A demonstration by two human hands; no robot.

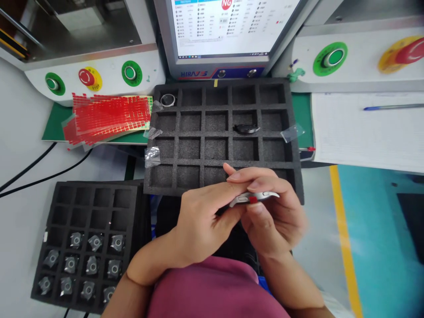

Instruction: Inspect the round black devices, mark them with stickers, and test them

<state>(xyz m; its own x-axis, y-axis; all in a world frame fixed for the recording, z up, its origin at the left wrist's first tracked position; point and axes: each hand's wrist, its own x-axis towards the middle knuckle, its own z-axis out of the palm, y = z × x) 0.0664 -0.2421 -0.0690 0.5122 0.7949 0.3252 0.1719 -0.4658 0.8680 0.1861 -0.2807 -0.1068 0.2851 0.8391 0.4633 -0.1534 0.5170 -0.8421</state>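
Observation:
Both hands hold one small silver metal part (254, 197), a thin curved case with a red sticker on its edge. My left hand (202, 221) pinches its left end between thumb and fingers. My right hand (273, 216) cups it from the right, thumb on the red sticker. They hover over the near edge of a black foam tray (298, 168) with square pockets. One silver ring part (168, 100) lies in the tray's far left pocket, and a dark part (245, 129) lies in a middle pocket.
A second foam tray (59, 203) at the lower left holds several silver parts. Sheets of red stickers (109, 115) lie at the left. A monitor (228, 26) stands behind, flanked by machine panels with green buttons (131, 73) and red stop buttons (86, 77). Paper and pen (392, 107) lie right.

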